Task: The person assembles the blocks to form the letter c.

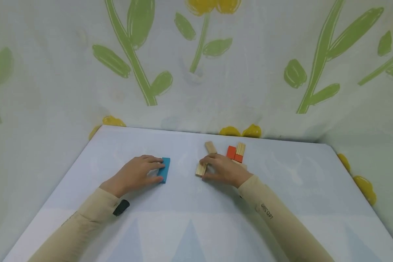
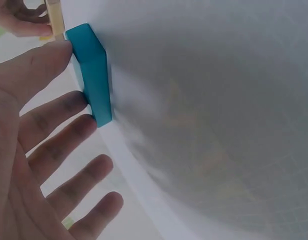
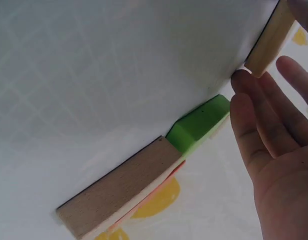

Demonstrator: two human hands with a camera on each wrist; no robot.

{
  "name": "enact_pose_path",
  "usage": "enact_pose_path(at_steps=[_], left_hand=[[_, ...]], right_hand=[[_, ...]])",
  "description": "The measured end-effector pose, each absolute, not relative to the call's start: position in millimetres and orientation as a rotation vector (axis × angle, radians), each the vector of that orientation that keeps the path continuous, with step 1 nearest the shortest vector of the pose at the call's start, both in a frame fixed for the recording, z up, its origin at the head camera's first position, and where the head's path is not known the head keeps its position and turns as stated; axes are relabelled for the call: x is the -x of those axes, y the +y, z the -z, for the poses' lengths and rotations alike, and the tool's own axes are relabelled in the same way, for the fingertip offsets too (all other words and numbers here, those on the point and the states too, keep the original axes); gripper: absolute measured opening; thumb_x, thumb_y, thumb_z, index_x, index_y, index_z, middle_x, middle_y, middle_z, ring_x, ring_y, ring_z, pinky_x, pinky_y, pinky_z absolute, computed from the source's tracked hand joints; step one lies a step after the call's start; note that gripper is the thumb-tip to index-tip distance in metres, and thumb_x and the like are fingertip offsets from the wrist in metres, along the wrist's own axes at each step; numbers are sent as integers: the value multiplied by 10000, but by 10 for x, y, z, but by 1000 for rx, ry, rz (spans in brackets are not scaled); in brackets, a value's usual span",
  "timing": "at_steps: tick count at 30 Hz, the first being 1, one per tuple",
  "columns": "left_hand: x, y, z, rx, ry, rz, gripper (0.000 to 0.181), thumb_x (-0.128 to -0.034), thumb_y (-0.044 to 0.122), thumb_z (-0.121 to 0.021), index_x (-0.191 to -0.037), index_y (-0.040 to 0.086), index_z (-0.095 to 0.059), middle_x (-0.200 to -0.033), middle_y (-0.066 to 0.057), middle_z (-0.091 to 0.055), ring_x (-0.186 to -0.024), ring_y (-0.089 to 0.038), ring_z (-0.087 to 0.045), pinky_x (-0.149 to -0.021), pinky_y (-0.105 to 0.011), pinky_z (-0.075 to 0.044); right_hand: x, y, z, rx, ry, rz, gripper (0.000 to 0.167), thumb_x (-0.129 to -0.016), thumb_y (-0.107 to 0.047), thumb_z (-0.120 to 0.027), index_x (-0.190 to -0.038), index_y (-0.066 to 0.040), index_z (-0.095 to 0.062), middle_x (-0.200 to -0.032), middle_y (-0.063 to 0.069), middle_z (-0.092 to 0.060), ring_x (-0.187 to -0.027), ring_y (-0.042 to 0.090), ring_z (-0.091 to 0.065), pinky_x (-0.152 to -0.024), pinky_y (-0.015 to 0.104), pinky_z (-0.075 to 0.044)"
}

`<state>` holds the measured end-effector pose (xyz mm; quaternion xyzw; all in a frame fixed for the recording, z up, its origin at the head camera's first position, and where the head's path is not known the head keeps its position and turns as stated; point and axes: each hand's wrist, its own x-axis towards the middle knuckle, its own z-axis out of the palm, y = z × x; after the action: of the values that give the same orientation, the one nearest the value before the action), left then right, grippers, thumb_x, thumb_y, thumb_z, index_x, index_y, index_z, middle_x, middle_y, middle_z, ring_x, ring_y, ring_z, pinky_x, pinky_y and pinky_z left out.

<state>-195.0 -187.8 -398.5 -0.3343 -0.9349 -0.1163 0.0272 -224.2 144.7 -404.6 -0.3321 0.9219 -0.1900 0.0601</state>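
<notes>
A blue block [image 1: 165, 171] lies flat on the table, with my left hand [image 1: 132, 174] at its left side. In the left wrist view the thumb and two fingertips touch the blue block [image 2: 94, 75], while the other fingers reach out loosely. Over to the right, my right hand [image 1: 226, 169] holds a small plain wooden block [image 1: 201, 169] between thumb and fingers, low at the tabletop. The right wrist view shows this wooden block [image 3: 270, 42] at the upper right, its end by the fingertips.
Another plain wooden block [image 1: 211, 147] lies just beyond the right hand. Red blocks [image 1: 231, 152] and light wooden ones [image 1: 241, 149] are grouped behind that wrist. A green block [image 3: 199, 122] and a longer wooden block [image 3: 121, 187] show there too. A patterned wall [image 1: 249, 72] borders the table's far edge.
</notes>
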Motion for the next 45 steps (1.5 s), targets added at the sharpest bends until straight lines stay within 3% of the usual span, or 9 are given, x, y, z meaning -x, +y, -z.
enact_pose_path(at_steps=[10, 17, 25, 34, 45], left_hand=[[1971, -1854, 3987, 1078, -2852, 362, 460, -924, 363, -746, -1263, 53, -719, -1331, -105, -660, -1248, -340, -588, -1032, -521, -483], [1982, -1823, 4007, 1072, -2881, 356, 461, -925, 361, -750, -1264, 50, -718, -1330, -110, -660, -1261, -338, -579, -1034, -518, -483], [1958, -1825, 4004, 1059, -2870, 327, 476, -918, 345, -757, -1281, 42, -706, -1348, -115, -650, -1253, -339, -588, -1021, -510, -497], [1913, -1806, 4010, 1030, -2867, 366, 451, -927, 324, -749, -1268, 31, -711, -1351, -134, -645, -1247, -360, -588, -1013, -525, -498], [1943, -1760, 3964, 1010, -2904, 387, 446, -910, 294, -773, -1260, 24, -713, -1316, -114, -671, -1243, -352, -593, -1016, -515, -498]], right_hand=[[2246, 1436, 4015, 1189, 2708, 533, 537, -911, -149, -782, -1413, -85, -605, -1448, 79, -563, -1347, 261, -518, -1069, 376, -476], [2251, 1435, 4037, 1324, 2725, 481, 428, -918, 11, -726, -1338, -38, -657, -1342, 105, -642, -1277, 276, -580, -1031, 364, -506], [2266, 1401, 4050, 1452, 2735, 519, 342, -890, 26, -750, -1226, -30, -723, -1244, 111, -683, -1207, 283, -621, -1010, 364, -521], [2296, 1376, 4027, 1423, 2755, 501, 372, -891, 3, -757, -1254, -67, -719, -1237, 91, -677, -1184, 275, -614, -994, 364, -532], [2354, 1357, 4049, 1438, 2764, 532, 328, -898, 8, -748, -1222, -41, -733, -1178, 79, -709, -1125, 258, -616, -965, 326, -537]])
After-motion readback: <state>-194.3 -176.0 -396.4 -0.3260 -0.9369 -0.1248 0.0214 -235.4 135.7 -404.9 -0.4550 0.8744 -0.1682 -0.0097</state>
